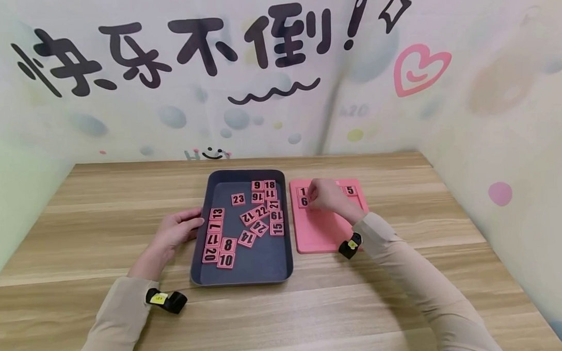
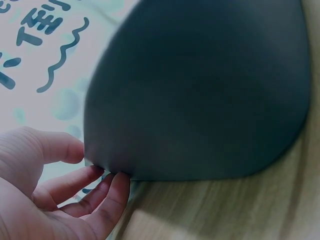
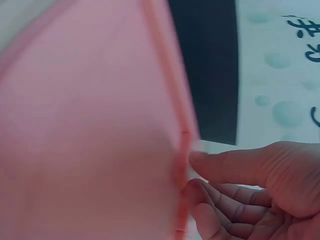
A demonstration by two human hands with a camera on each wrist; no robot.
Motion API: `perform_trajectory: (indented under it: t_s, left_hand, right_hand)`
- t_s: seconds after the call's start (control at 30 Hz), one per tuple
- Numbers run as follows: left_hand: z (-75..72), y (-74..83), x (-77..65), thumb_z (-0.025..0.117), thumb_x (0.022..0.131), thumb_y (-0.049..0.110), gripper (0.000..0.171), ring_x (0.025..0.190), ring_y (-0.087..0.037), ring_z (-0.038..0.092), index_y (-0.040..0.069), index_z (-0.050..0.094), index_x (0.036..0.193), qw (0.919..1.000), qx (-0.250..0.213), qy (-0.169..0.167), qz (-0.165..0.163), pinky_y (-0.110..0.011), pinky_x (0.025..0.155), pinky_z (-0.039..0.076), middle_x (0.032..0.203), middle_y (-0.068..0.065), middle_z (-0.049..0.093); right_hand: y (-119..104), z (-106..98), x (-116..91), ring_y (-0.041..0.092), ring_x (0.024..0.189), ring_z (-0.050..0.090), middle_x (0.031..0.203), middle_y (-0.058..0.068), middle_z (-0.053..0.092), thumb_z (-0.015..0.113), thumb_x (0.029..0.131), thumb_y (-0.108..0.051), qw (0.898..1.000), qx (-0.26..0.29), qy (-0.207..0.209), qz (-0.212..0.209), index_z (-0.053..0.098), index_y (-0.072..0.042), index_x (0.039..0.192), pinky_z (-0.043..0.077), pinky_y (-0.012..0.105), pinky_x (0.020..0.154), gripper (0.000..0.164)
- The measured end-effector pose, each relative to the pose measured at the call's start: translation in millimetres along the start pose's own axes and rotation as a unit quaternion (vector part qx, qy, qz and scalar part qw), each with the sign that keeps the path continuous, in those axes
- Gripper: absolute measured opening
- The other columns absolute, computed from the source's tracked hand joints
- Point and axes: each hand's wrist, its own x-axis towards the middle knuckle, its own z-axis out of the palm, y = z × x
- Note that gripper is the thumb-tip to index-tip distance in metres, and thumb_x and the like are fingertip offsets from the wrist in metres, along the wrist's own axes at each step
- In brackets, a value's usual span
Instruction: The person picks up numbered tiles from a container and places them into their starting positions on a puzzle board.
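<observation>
Tile 6, pink with bold black print

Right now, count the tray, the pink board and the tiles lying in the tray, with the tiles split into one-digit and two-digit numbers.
Dark tray: 1
Pink board: 1
One-digit tiles in the tray: 3
Two-digit tiles in the tray: 15
Total: 20

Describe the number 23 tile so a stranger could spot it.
On the wooden table, find the dark tray, left of the pink board. Near the tray's far end lies a pink tile reading 23. Bare tray surrounds it, unlike the clustered tiles to its right.
</observation>
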Motion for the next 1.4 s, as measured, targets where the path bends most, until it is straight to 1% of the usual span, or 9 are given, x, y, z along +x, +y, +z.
perform_trajectory:
  t_s: [0.27, 0.4, 0.5, 0.6, 0.7, 0.87, 1.03, 1.2, 1.4]
  left_hand:
    - [-1.4, -2.6, -0.5, 0.056, 0.092, 0.009, 0.049, 0.085, 0.000, 0.058, -0.003, 0.042, 0.138, 1.0000, 0.001, -0.002, 0.002, -0.017, 0.074, 0.051, 0.139, -0.024, 0.042]
    - [-0.8, -2.0, -1.1, 0.055, 0.092, 0.009, 0.049, 0.085, 0.000, 0.058, -0.003, 0.042, 0.138, 1.0000, 0.003, -0.001, 0.002, -0.017, 0.074, 0.051, 0.139, -0.023, 0.043]
    - [-1.2, -1.2, -1.4, 0.054, 0.093, 0.009, 0.049, 0.086, 0.001, 0.057, -0.003, 0.041, 0.139, 1.0000, 0.004, -0.006, 0.004, -0.017, 0.075, 0.050, 0.140, -0.024, 0.041]
    - [-2.1, -0.6, -1.5, 0.054, 0.093, 0.009, 0.049, 0.086, 0.001, 0.057, -0.004, 0.041, 0.139, 1.0000, 0.002, -0.008, 0.006, -0.017, 0.075, 0.050, 0.140, -0.025, 0.040]
    - [-3.1, -0.9, -1.5, 0.054, 0.094, 0.010, 0.049, 0.086, 0.001, 0.057, -0.004, 0.040, 0.139, 1.0000, 0.004, -0.008, 0.004, -0.017, 0.075, 0.050, 0.140, -0.024, 0.040]
    - [-4.3, -1.8, -3.0, 0.053, 0.094, 0.010, 0.049, 0.086, 0.002, 0.057, -0.003, 0.041, 0.139, 0.9999, 0.010, -0.006, 0.003, -0.017, 0.076, 0.050, 0.140, -0.024, 0.041]
    - [-4.6, -3.1, -2.5, 0.053, 0.094, 0.009, 0.049, 0.087, 0.001, 0.057, -0.003, 0.040, 0.139, 0.9999, 0.011, -0.007, 0.005, -0.017, 0.076, 0.050, 0.140, -0.024, 0.040]
    - [-2.0, 0.5, -4.6, 0.053, 0.094, 0.010, 0.049, 0.089, -0.001, 0.057, -0.003, 0.040, 0.139, 0.9999, 0.009, -0.008, 0.001, -0.017, 0.076, 0.050, 0.141, -0.024, 0.040]
    - [-1.4, 1.5, -3.4, 0.053, 0.094, 0.010, 0.048, 0.087, 0.000, 0.057, -0.004, 0.041, 0.139, 0.9999, 0.008, -0.012, 0.004, -0.017, 0.076, 0.050, 0.140, -0.025, 0.041]
  right_hand:
    - [-6, -3, -1, 0.020, 0.071, 0.052, 0.085, 0.011, 0.062, 0.066, 0.076, 0.008, 0.999, -0.016, -0.034, 0.012, 0.063, 0.001, 0.086, 0.044, 0.026, 0.059, 0.012]
    - [-7, -5, -1, 0.021, 0.072, 0.054, 0.085, 0.011, 0.062, 0.066, 0.076, 0.007, 0.999, -0.014, -0.028, 0.013, 0.063, 0.001, 0.087, 0.046, 0.027, 0.061, 0.013]
    - [-15, -9, -1, 0.021, 0.071, 0.056, 0.082, 0.011, 0.062, 0.068, 0.075, 0.005, 1.000, 0.001, -0.012, -0.004, 0.062, 0.003, 0.088, 0.048, 0.028, 0.061, 0.015]
    - [-31, -12, 1, 0.021, 0.073, 0.059, 0.082, 0.011, 0.062, 0.072, 0.076, 0.000, 0.999, 0.037, -0.001, -0.013, 0.061, 0.002, 0.091, 0.051, 0.028, 0.061, 0.018]
    - [-52, -11, 4, 0.021, 0.077, 0.061, 0.085, 0.011, 0.063, 0.074, 0.077, -0.001, 0.997, 0.078, -0.011, -0.026, 0.060, 0.002, 0.094, 0.053, 0.028, 0.063, 0.022]
    - [-86, 0, 11, 0.020, 0.083, 0.062, 0.089, 0.010, 0.064, 0.074, 0.078, -0.003, 0.991, 0.108, -0.040, -0.073, 0.061, 0.003, 0.099, 0.053, 0.025, 0.068, 0.026]
    - [-108, 17, 20, 0.016, 0.083, 0.062, 0.091, 0.009, 0.065, 0.076, 0.078, -0.007, 0.985, 0.115, -0.057, -0.112, 0.063, 0.002, 0.102, 0.052, 0.022, 0.072, 0.029]
    - [-124, 38, 28, 0.012, 0.080, 0.061, 0.088, 0.005, 0.065, 0.077, 0.078, -0.009, 0.981, 0.136, -0.083, -0.114, 0.064, 0.000, 0.101, 0.050, 0.019, 0.069, 0.027]
    - [-136, 60, 33, 0.010, 0.070, 0.060, 0.081, 0.003, 0.066, 0.076, 0.078, -0.008, 0.977, 0.161, -0.107, -0.094, 0.068, 0.000, 0.097, 0.048, 0.018, 0.060, 0.021]
